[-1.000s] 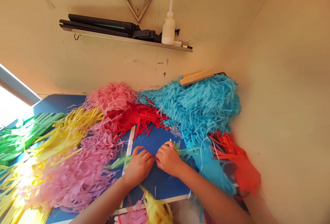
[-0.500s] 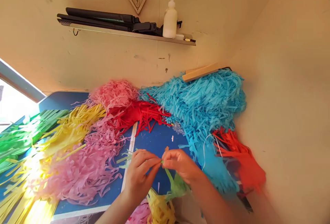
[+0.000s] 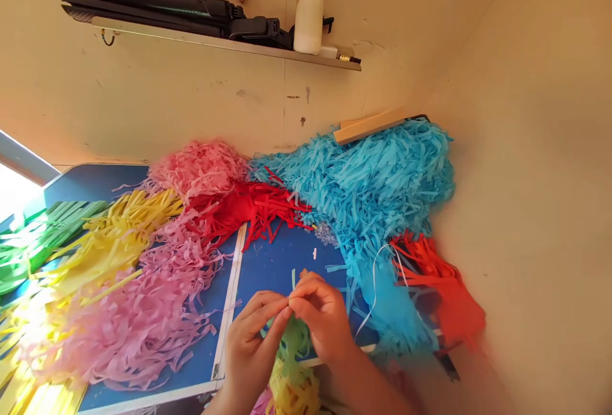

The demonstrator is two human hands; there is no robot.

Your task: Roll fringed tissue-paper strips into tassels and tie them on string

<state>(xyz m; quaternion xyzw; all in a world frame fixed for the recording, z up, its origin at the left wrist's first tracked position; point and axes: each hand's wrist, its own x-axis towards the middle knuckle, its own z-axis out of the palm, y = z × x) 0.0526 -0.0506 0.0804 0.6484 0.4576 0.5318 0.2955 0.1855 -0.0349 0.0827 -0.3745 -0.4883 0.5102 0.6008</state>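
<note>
My left hand (image 3: 251,342) and my right hand (image 3: 321,313) meet fingertip to fingertip above the near edge of the blue table (image 3: 282,259). Both pinch the top of a light green bundle of paper strips (image 3: 292,338), which hangs down between them. A thin green end sticks up above my fingers. Below the green bundle, yellow paper strips (image 3: 294,393) hang off the table edge.
Piles of cut paper cover the table: blue (image 3: 373,185), red (image 3: 248,211), pink (image 3: 143,313), yellow (image 3: 109,243), green (image 3: 33,243), orange-red (image 3: 444,287). A wall shelf (image 3: 215,42) carries a white glue bottle (image 3: 308,13) and black tools. A wood strip (image 3: 370,125) lies on the blue pile.
My hands lifted the green bundle off the table and drew it toward me. They now pinch its top together at the table's near edge.
</note>
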